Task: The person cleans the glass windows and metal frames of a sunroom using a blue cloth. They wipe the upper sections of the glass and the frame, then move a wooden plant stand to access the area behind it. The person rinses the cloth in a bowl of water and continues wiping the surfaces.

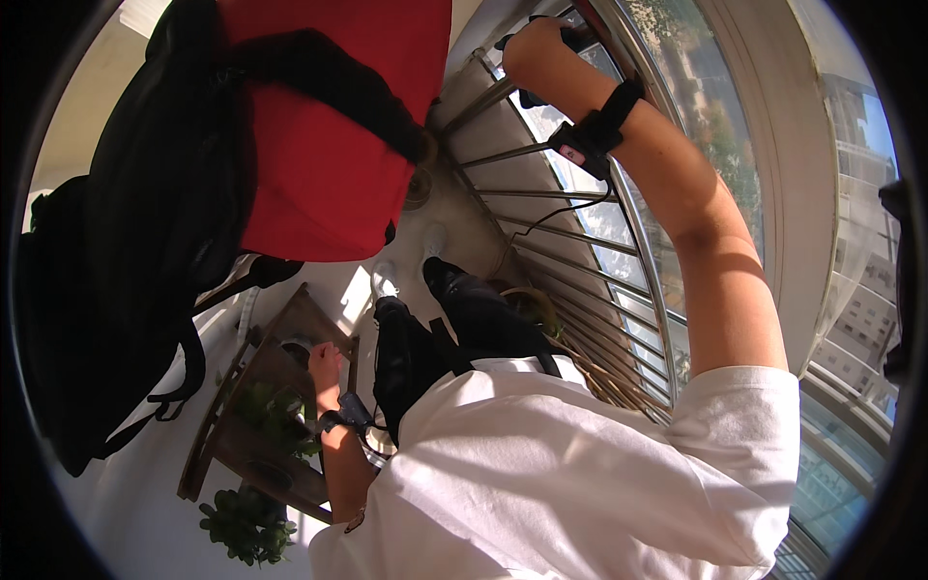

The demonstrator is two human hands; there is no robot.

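Note:
My right hand (538,56) is raised to the window side, above a metal railing (638,250). It is closed around a black object (533,98), whose dark ends stick out on both sides of the fist. The fingers are mostly hidden behind the back of the hand, and the object's kind is unclear. Low on the left, my left hand (325,365) hangs beside a wooden plant stand (286,326). Its fingers are loosely curled, with nothing visible in them. A small dark device is strapped to each wrist.
Large red fabric (326,174) with a black strap-like band, and black fabric (138,239) with loose straps, fill the upper left. A potted plant (250,525) stands by the wooden stand. A round pot (533,308) sits near the railing. Window glass (714,116) lines the right.

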